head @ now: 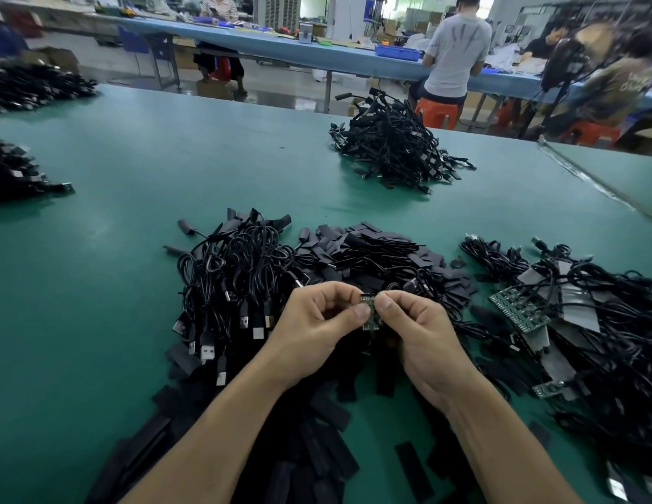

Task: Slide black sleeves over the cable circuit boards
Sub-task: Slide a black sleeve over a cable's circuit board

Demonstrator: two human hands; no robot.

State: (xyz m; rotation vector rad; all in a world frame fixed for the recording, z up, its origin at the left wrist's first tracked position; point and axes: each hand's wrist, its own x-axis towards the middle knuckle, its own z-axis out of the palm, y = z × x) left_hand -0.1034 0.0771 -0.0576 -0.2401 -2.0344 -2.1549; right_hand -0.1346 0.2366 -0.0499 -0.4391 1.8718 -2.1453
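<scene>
Green table (128, 249). Heaps of black cables (237, 278) and flat black sleeves (372, 254) near front edge, another cable heap (393, 147) by far edge.

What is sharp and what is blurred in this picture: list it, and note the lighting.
Head view: the left hand, right hand and the circuit board they pinch are sharp; the same view's corners smear, notably the far-left cable pile and the person top right; its lighting is soft and even, with faint shadows on the green table.
</scene>
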